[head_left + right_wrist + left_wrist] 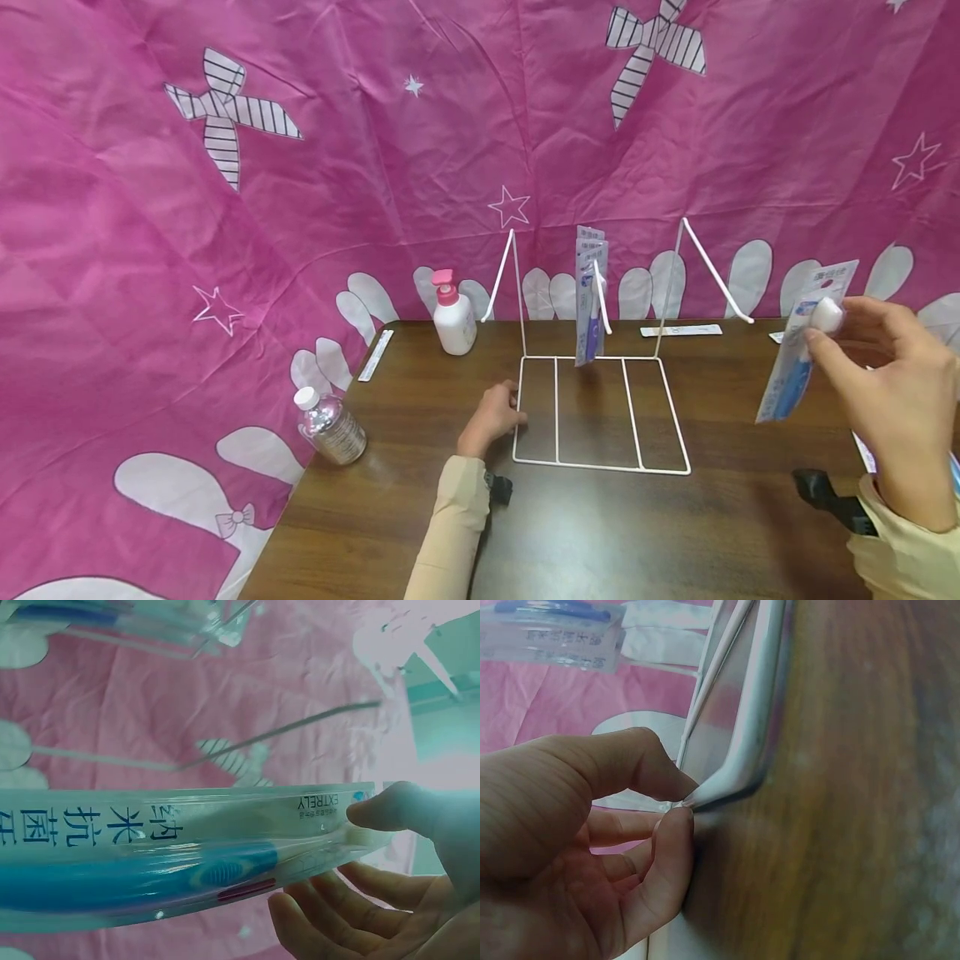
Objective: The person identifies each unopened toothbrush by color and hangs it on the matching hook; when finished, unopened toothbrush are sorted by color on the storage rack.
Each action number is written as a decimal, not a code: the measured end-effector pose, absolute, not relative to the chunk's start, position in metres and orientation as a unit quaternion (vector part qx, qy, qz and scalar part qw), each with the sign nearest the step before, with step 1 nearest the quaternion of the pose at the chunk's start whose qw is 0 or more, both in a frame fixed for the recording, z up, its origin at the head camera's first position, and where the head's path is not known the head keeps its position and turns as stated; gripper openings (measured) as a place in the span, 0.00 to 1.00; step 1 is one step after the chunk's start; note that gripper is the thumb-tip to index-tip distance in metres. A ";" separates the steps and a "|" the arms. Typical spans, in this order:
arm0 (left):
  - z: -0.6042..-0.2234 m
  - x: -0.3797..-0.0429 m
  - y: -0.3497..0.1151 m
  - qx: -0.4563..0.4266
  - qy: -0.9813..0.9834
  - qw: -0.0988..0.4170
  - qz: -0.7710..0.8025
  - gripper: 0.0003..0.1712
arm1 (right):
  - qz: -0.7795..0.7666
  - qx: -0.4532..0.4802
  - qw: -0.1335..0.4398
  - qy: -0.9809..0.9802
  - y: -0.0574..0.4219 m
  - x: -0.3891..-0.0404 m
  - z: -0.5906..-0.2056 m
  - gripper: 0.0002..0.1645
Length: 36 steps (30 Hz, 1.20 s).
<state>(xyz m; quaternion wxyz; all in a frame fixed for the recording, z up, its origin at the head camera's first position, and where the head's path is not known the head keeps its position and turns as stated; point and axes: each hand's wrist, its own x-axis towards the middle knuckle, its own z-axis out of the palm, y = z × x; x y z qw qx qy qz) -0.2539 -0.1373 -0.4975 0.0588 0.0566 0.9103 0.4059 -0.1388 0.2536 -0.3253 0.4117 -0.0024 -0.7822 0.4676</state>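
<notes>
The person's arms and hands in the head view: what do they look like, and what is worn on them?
The left sleeve and right sleeve are plain beige, with no markings visible. A black wrist device shows by each cuff, the left one small and blocky, the right one longer. The left hand and right hand wear no gloves.

1. Head: from above, facing forward and down, over the counter (585,533) to the backdrop (375,167).
2. Left wrist: sideways, close behind the left grip (562,847) at lower left.
3. Right wrist: near, facing the backdrop; right grip (397,892) lower right. All share the rack (600,467).
</notes>
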 end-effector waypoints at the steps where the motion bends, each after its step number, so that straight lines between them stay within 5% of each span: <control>1: -0.497 -0.254 -0.137 0.057 0.911 0.059 0.405 0.31 | 0.471 0.005 0.411 -0.781 0.251 -0.136 -0.323 0.26; 17: -0.499 -0.253 -0.140 0.051 0.909 0.062 0.409 0.31 | 0.459 0.055 0.367 -0.808 0.222 -0.114 -0.319 0.26; 36: -0.497 -0.254 -0.137 0.047 0.906 0.073 0.415 0.33 | 0.440 0.078 0.322 -0.835 0.224 -0.142 -0.333 0.27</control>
